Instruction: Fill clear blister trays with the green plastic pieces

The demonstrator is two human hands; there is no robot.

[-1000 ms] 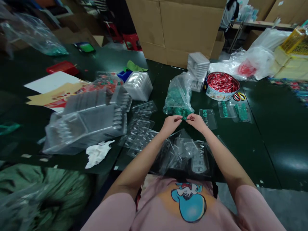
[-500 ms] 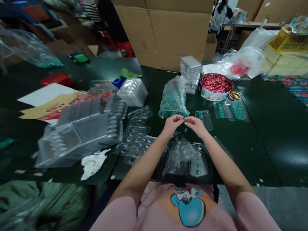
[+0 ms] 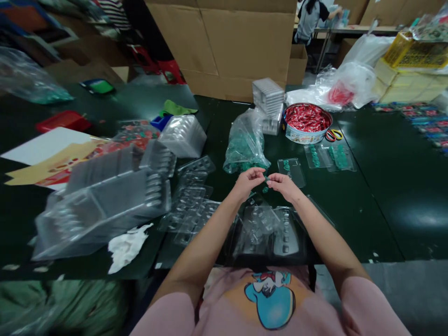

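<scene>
My left hand and my right hand meet over the table, fingers bent into pinches. Between their fingertips is a small green plastic piece, mostly covered by the fingers. Just below it another green piece lies on the table. Right behind my left hand stands a clear bag of green pieces. A clear blister tray with a few green pieces in it lies just beyond my right hand. Under my forearms are more clear trays, apparently without pieces.
Stacked clear trays fill the left side, beside a crumpled white tissue. Behind are a round tin of red wrapped packets, scissors and a large cardboard box. Filled trays lie right. A co-worker is far back.
The view has shifted slightly, so the table's contents sit further left. My hands stay together at the small green piece, with the left fingers a little more parted.
</scene>
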